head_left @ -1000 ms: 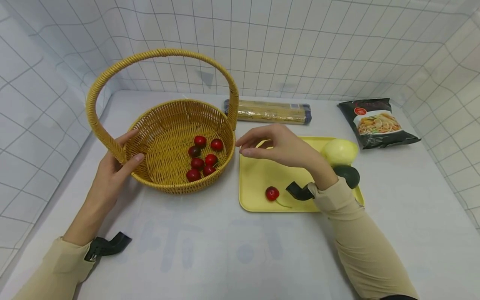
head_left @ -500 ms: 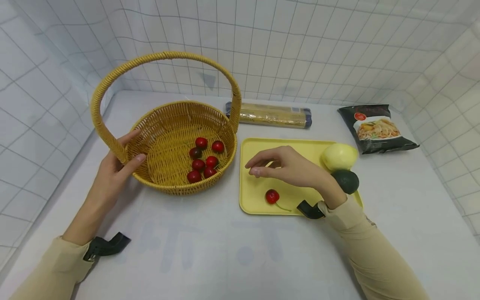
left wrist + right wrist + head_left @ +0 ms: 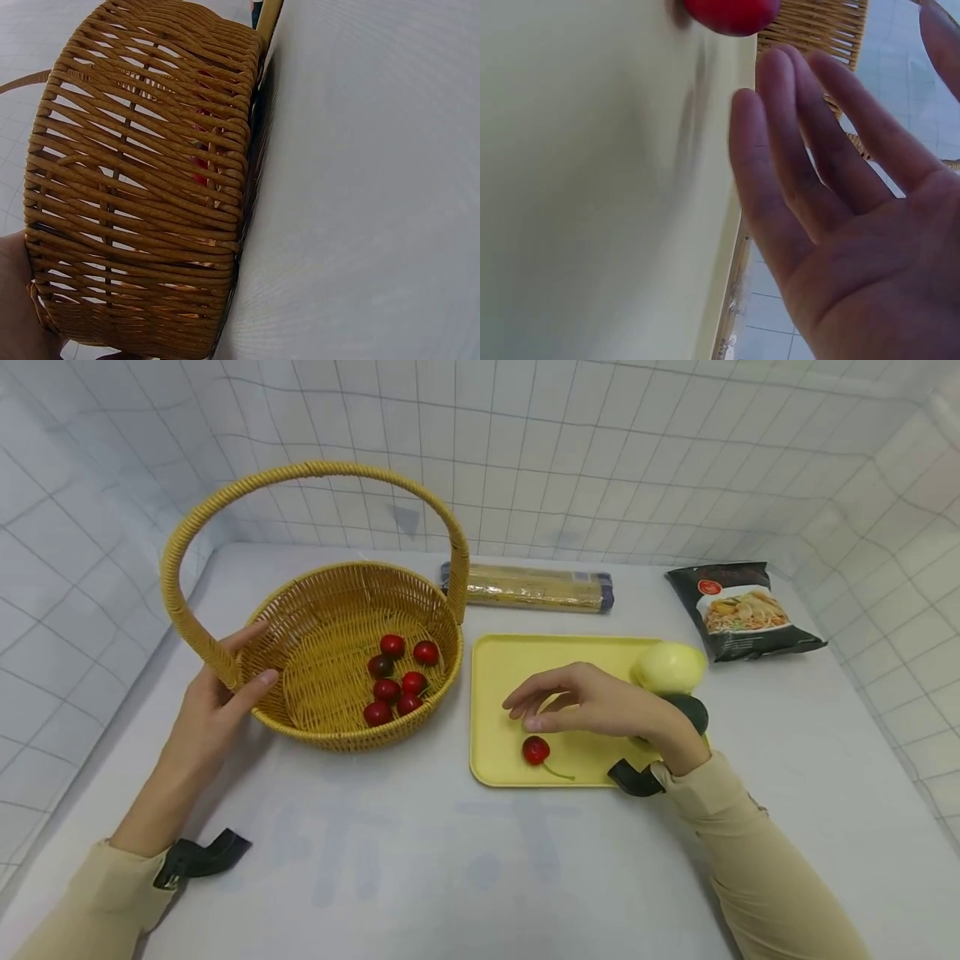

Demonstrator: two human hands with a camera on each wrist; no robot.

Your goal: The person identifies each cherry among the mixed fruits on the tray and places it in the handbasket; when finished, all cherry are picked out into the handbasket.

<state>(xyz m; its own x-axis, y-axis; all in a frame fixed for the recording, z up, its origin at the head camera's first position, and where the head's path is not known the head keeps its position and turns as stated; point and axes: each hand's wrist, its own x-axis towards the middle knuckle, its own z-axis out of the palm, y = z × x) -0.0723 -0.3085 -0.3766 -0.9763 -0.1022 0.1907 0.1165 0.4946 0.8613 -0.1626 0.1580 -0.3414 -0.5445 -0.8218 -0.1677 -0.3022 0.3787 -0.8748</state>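
Observation:
A yellow wicker basket [image 3: 348, 740] with a tall arched handle stands at the left of the head view. Several red cherries [image 3: 386, 690] lie in its right half. My left hand [image 3: 198, 710] grips the basket's left rim by the handle's foot, thumb over the edge; the left wrist view shows the woven wall up close. To the right, one stemmed cherry [image 3: 536, 750] lies on a yellow tray [image 3: 491, 693]. Just above that cherry hovers my right hand [image 3: 592, 700], fingers loosely bent and holding nothing. In the right wrist view the cherry [image 3: 733, 11] sits beyond the fingertips.
A yellow lemon-like fruit [image 3: 670, 667] and a dark green fruit [image 3: 691, 711], partly behind my right wrist, are at the tray's right end. Behind stand a long wrapped golden pack [image 3: 532, 587] and a black noodle packet [image 3: 746, 610]. A tiled-pattern wall encloses the white table.
My right hand has moved from beside the basket's right rim, rightward and down, to above the cherry on the tray. The left hand still holds the basket rim.

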